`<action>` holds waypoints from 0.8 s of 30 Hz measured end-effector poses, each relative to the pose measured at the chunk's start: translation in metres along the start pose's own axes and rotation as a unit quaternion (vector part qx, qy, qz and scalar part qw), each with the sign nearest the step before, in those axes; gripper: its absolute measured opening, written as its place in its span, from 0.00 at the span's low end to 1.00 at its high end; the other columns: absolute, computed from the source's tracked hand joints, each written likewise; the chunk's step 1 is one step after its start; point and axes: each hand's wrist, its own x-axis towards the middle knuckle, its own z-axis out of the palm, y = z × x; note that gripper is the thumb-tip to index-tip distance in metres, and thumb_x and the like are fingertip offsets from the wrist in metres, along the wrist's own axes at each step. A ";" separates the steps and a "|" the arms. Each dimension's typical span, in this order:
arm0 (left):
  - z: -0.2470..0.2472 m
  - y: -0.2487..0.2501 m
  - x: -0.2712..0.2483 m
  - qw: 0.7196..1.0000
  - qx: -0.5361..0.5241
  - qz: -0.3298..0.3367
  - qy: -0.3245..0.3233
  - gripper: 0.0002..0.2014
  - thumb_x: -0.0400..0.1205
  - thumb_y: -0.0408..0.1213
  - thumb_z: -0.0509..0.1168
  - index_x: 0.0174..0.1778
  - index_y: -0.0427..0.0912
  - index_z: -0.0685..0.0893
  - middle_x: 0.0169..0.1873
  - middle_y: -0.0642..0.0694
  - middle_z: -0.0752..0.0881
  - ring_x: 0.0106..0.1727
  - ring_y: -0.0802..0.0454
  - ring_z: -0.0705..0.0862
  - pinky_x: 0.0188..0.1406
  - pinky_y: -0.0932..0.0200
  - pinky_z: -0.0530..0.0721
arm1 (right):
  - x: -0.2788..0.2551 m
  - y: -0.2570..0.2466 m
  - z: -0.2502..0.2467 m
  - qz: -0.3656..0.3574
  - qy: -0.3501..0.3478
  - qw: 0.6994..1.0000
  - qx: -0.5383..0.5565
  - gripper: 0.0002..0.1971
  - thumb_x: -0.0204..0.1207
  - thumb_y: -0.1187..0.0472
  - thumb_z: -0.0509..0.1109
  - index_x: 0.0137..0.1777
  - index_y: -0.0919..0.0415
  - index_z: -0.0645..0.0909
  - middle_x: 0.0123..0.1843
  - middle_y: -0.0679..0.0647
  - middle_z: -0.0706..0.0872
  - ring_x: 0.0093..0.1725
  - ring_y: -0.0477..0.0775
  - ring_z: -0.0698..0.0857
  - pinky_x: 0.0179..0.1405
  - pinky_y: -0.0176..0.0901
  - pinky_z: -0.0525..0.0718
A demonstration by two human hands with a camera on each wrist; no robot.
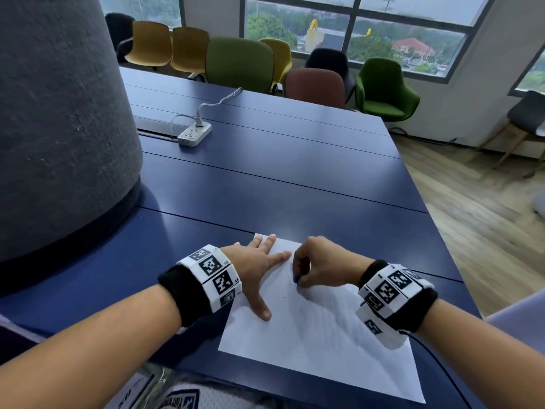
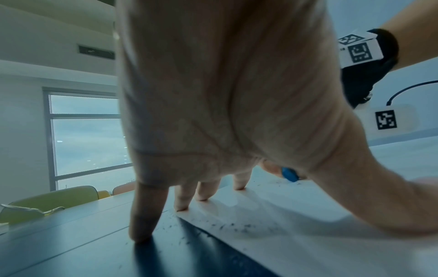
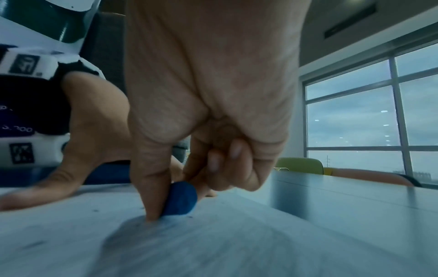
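Observation:
A white sheet of paper (image 1: 318, 329) lies on the dark blue table (image 1: 265, 172) near its front edge. My left hand (image 1: 259, 261) lies flat on the sheet's left part, fingers spread, pressing it down; in the left wrist view the fingertips (image 2: 142, 238) touch paper and table. My right hand (image 1: 318, 264) pinches a small blue eraser (image 1: 298, 279) between thumb and fingers. The eraser (image 3: 181, 199) touches the paper (image 3: 213, 243). It also shows past the left palm as the blue eraser (image 2: 289, 174). Dark crumbs (image 2: 237, 226) lie scattered on the sheet's edge.
A white power strip (image 1: 194, 133) with a plugged cable sits further back on the table. A big grey felt-covered column (image 1: 59, 113) stands at the left. Several coloured chairs (image 1: 239, 64) line the table's far side under the windows. Wooden floor lies to the right.

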 end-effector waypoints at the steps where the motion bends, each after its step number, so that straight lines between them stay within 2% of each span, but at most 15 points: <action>1: 0.000 0.000 0.000 1.000 -0.001 0.000 0.000 0.67 0.64 0.63 0.80 0.85 0.61 0.34 0.85 0.46 0.30 0.85 0.44 0.32 0.83 0.34 0.47 | -0.003 -0.001 0.002 -0.012 -0.032 0.999 0.005 0.05 0.64 0.61 0.81 0.36 0.51 0.88 0.36 0.43 0.90 0.35 0.41 0.84 0.39 0.38 0.85; 3: -0.001 0.000 0.000 1.000 0.000 -0.001 -0.002 0.67 0.65 0.62 0.80 0.85 0.61 0.34 0.85 0.46 0.30 0.85 0.44 0.32 0.83 0.33 0.46 | -0.011 -0.007 0.004 -0.024 -0.124 0.992 0.012 0.05 0.64 0.61 0.81 0.38 0.52 0.89 0.35 0.42 0.89 0.33 0.38 0.82 0.34 0.30 0.78; 4: -0.001 0.000 0.000 1.000 0.001 -0.001 -0.004 0.67 0.65 0.62 0.80 0.85 0.61 0.34 0.84 0.46 0.30 0.85 0.44 0.32 0.83 0.34 0.46 | -0.012 -0.007 0.004 -0.024 -0.128 0.991 0.014 0.05 0.64 0.61 0.81 0.39 0.53 0.90 0.35 0.42 0.89 0.33 0.38 0.83 0.33 0.29 0.78; 7: -0.001 0.000 0.001 1.000 0.000 -0.003 -0.007 0.67 0.64 0.63 0.80 0.84 0.62 0.34 0.84 0.47 0.29 0.85 0.45 0.32 0.83 0.35 0.46 | -0.011 0.001 0.004 -0.008 -0.019 0.999 0.026 0.05 0.64 0.62 0.80 0.38 0.54 0.89 0.36 0.44 0.90 0.34 0.39 0.83 0.37 0.36 0.83; 8: -0.001 0.000 0.001 1.000 -0.001 -0.003 -0.007 0.67 0.64 0.63 0.80 0.84 0.62 0.34 0.84 0.47 0.29 0.85 0.45 0.32 0.83 0.35 0.46 | -0.012 0.001 0.005 -0.007 -0.013 0.999 0.030 0.05 0.64 0.62 0.80 0.38 0.54 0.89 0.36 0.44 0.90 0.33 0.39 0.83 0.36 0.35 0.82; 9: -0.001 0.000 0.001 1.000 -0.001 -0.003 -0.006 0.67 0.64 0.63 0.80 0.84 0.62 0.34 0.84 0.47 0.29 0.85 0.45 0.32 0.83 0.35 0.46 | -0.015 0.000 0.007 -0.015 -0.037 0.999 0.029 0.05 0.64 0.62 0.80 0.38 0.55 0.89 0.36 0.45 0.90 0.33 0.39 0.83 0.35 0.32 0.81; 11: -0.001 0.000 0.000 1.000 -0.002 -0.004 -0.006 0.67 0.64 0.63 0.80 0.84 0.62 0.34 0.84 0.47 0.29 0.85 0.45 0.31 0.83 0.35 0.45 | -0.020 -0.004 0.010 -0.031 -0.134 0.990 0.029 0.06 0.65 0.63 0.81 0.41 0.55 0.90 0.38 0.46 0.91 0.34 0.39 0.84 0.35 0.30 0.79; 12: -0.001 0.000 0.000 1.000 -0.001 -0.004 -0.007 0.67 0.64 0.63 0.80 0.84 0.62 0.34 0.84 0.47 0.29 0.85 0.45 0.31 0.83 0.35 0.45 | -0.021 -0.005 0.009 -0.032 -0.141 0.989 0.026 0.06 0.65 0.63 0.81 0.41 0.55 0.90 0.39 0.46 0.91 0.34 0.40 0.84 0.35 0.31 0.80; 15: -0.002 -0.001 0.000 1.000 -0.001 -0.005 -0.009 0.67 0.64 0.63 0.80 0.84 0.62 0.34 0.84 0.47 0.29 0.85 0.45 0.31 0.83 0.35 0.45 | -0.017 0.003 0.007 -0.006 -0.018 1.000 0.017 0.04 0.64 0.60 0.80 0.38 0.53 0.89 0.37 0.44 0.90 0.36 0.41 0.85 0.42 0.42 0.86; 16: -0.002 0.000 0.000 1.000 -0.003 -0.005 -0.010 0.67 0.64 0.63 0.80 0.84 0.62 0.34 0.84 0.47 0.29 0.85 0.45 0.31 0.83 0.35 0.45 | -0.018 0.002 0.007 -0.004 -0.007 1.000 0.021 0.04 0.64 0.60 0.80 0.38 0.53 0.89 0.37 0.44 0.90 0.37 0.41 0.85 0.44 0.44 0.87; 17: -0.002 0.000 0.000 1.000 -0.004 -0.005 -0.011 0.67 0.64 0.63 0.80 0.84 0.62 0.34 0.84 0.47 0.29 0.85 0.45 0.31 0.83 0.35 0.45 | -0.021 0.001 0.009 -0.013 -0.023 0.999 0.021 0.04 0.64 0.60 0.80 0.39 0.54 0.89 0.37 0.44 0.90 0.36 0.41 0.85 0.42 0.42 0.87; 19: -0.002 0.000 0.000 1.000 -0.004 -0.006 -0.011 0.67 0.64 0.63 0.80 0.84 0.62 0.33 0.84 0.47 0.28 0.85 0.45 0.30 0.82 0.35 0.44 | -0.028 -0.007 0.014 -0.042 -0.113 0.992 0.025 0.05 0.65 0.62 0.79 0.41 0.54 0.89 0.37 0.43 0.89 0.34 0.39 0.83 0.37 0.35 0.83; 20: -0.002 0.000 0.001 1.000 -0.003 -0.006 -0.012 0.67 0.64 0.63 0.80 0.84 0.62 0.33 0.84 0.47 0.28 0.85 0.45 0.30 0.82 0.35 0.44 | -0.031 -0.009 0.014 -0.047 -0.133 0.990 0.029 0.06 0.65 0.62 0.79 0.41 0.54 0.90 0.37 0.44 0.90 0.34 0.39 0.83 0.37 0.35 0.83; 24: -0.001 0.000 0.002 1.000 0.000 -0.008 -0.010 0.67 0.64 0.63 0.80 0.84 0.62 0.34 0.84 0.48 0.29 0.85 0.46 0.31 0.83 0.35 0.45 | -0.029 0.000 0.016 -0.019 -0.027 0.999 0.039 0.05 0.64 0.60 0.79 0.40 0.54 0.89 0.38 0.47 0.91 0.37 0.43 0.86 0.43 0.45 0.87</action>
